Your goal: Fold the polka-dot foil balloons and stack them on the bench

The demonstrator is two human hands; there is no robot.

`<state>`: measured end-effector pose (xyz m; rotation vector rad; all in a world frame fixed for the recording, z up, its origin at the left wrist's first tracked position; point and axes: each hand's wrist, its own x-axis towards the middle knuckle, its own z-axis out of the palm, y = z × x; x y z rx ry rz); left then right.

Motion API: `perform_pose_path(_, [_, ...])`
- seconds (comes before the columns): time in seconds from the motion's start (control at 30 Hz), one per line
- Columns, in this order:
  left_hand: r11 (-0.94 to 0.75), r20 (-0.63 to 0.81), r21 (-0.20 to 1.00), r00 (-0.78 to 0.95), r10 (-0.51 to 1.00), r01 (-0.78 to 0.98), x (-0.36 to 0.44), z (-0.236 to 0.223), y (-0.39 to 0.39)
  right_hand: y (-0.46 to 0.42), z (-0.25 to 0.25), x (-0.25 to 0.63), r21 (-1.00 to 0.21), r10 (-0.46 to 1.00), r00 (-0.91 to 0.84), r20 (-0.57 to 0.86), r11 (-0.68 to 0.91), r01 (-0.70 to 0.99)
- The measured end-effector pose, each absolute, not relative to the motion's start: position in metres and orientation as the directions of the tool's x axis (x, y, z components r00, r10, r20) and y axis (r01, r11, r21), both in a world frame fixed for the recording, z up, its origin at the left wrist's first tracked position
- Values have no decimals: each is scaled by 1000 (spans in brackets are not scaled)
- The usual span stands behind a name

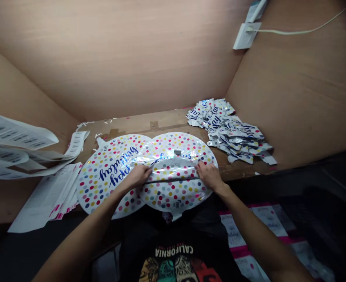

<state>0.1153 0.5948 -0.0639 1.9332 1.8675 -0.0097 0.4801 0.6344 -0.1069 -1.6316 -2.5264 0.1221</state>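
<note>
Both my hands hold a white foil balloon [173,192] with coloured dots, flat and being folded across its middle. My left hand [141,175] pinches the left end of the fold. At the right end, the fingers of my right hand [209,175] are closed on the same edge. The balloon's tail hangs over the table's front edge. Beneath and to the left lies another flat dotted foil balloon [102,176], with "happy birthday" in blue letters.
Folded dotted balloons [234,133] are heaped at the right. Strips of barcode labels [14,137] hang at the left, above a stack of printed sheets [55,192]. Pink-and-white packets [267,223] lie low on the right. A wall socket [246,36] with a cable is high up.
</note>
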Motion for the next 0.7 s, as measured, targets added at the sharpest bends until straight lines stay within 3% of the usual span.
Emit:
perform_pose_path(0.07, [13,-414,196,71,908,980,118,-53,615,645,-102,468,-51,935,-352,-32,351,935])
perform_pose_path(0.13, [-14,-371,125,60,927,992,129,-46,633,652,-98,462,-15,931,-355,-87,355,935])
perform_pose_path(0.23, [-94,-222,200,139,965,975,159,-40,659,658,-95,462,-7,906,-401,-137,404,915])
perform_pose_path(0.3, [-88,-335,318,199,921,944,181,-37,675,659,-95,469,-38,902,-414,-126,412,910])
perform_pose_path(0.4, [-47,-504,456,301,810,889,197,-33,683,652,-97,482,-213,937,-313,153,341,916])
perform_pose_path(0.47, [-5,-453,623,366,813,782,196,-30,672,641,-98,484,-463,915,-69,396,265,846])
perform_pose_path(0.5, [39,-404,727,381,832,685,194,-29,662,635,-99,480,-616,901,69,428,235,752])
perform_pose_path(0.57, [145,-308,896,351,884,420,191,-28,638,623,-97,465,-883,954,162,252,158,442])
perform_pose_path(0.6, [190,-282,936,311,908,295,192,-28,626,619,-95,455,-962,993,69,98,77,263])
perform_pose_path(0.67, [257,-273,961,208,939,100,196,-30,602,614,-90,434,-989,959,-246,-140,-145,-3])
perform_pose_path(0.7, [281,-284,959,152,947,41,199,-31,593,614,-87,426,-968,909,-370,-193,-237,-78])
